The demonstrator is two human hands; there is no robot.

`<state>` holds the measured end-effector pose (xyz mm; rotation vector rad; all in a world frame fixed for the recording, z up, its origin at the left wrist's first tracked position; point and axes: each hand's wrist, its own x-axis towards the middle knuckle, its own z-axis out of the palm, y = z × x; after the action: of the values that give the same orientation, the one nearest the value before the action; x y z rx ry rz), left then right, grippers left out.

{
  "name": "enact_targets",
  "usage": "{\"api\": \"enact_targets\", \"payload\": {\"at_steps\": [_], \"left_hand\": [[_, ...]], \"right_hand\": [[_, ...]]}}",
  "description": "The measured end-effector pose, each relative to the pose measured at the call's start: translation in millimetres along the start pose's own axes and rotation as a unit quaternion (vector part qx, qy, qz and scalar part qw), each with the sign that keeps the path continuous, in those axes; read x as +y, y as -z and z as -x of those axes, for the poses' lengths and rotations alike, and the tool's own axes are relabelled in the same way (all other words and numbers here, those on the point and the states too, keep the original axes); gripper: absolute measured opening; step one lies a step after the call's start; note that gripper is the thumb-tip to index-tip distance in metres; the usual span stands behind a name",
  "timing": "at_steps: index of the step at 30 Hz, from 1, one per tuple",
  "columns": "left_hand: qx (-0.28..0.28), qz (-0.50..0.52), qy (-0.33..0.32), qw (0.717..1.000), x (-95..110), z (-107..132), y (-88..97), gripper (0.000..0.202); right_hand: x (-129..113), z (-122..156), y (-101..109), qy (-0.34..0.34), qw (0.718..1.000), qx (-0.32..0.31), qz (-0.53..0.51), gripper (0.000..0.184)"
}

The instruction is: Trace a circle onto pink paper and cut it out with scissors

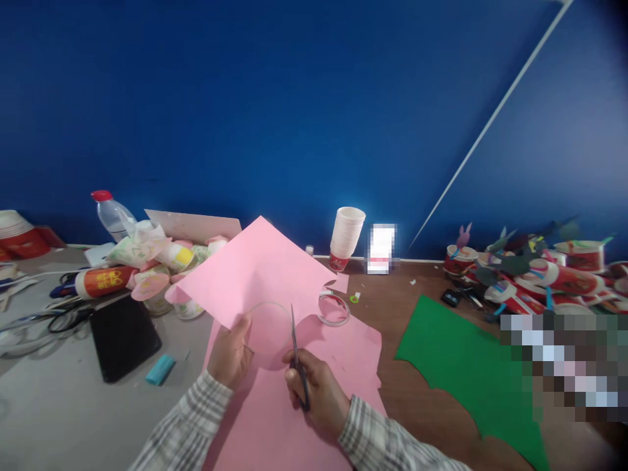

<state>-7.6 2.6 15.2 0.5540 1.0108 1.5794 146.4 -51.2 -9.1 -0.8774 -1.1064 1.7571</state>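
Note:
My left hand [231, 353] grips the lower edge of a pink paper sheet [260, 268], thumb on top. The sheet is raised and turned corner-up, with a round outline drawn near its lower edge and a curved notch at its right corner. In my right hand [316, 386] is a pair of dark scissors [298, 366], blades pointing up beside the right side of the outline. Whether the blades are parted is unclear. More pink sheets [294, 425] lie flat beneath both hands. A clear ring like a tape roll [334, 319] rests on them, right of the raised sheet.
Stacked paper cups [348, 232] stand at the back. A green sheet [471, 366] with scalloped edges lies right, before decorated red cups [564, 281]. On the left are a black tablet-like slab [125, 338], a blue piece [160, 369], flowered cups [157, 288] and a plastic bottle [112, 216].

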Motion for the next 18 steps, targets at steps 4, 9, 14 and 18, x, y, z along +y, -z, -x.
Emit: {"api": "enact_targets", "payload": {"at_steps": [4,9,14,18], "left_hand": [[-0.006,0.012,-0.007,1.0,5.3,3.3,-5.4,0.049],[-0.008,0.026,-0.001,1.0,8.5,3.9,-5.6,0.049],[-0.004,0.021,0.001,1.0,11.3,3.8,-6.1,0.048],[0.0,0.003,-0.002,1.0,13.3,4.2,-6.0,0.047]], "right_hand": [[6.9,-1.8,2.2,0.002,1.0,-0.002,-0.01,0.02],[6.7,-1.7,2.1,-0.001,1.0,-0.003,-0.004,0.02],[2.1,0.1,0.3,-0.005,1.0,-0.002,0.005,0.021],[3.1,0.0,-0.3,-0.011,1.0,0.002,0.009,0.022]]}}
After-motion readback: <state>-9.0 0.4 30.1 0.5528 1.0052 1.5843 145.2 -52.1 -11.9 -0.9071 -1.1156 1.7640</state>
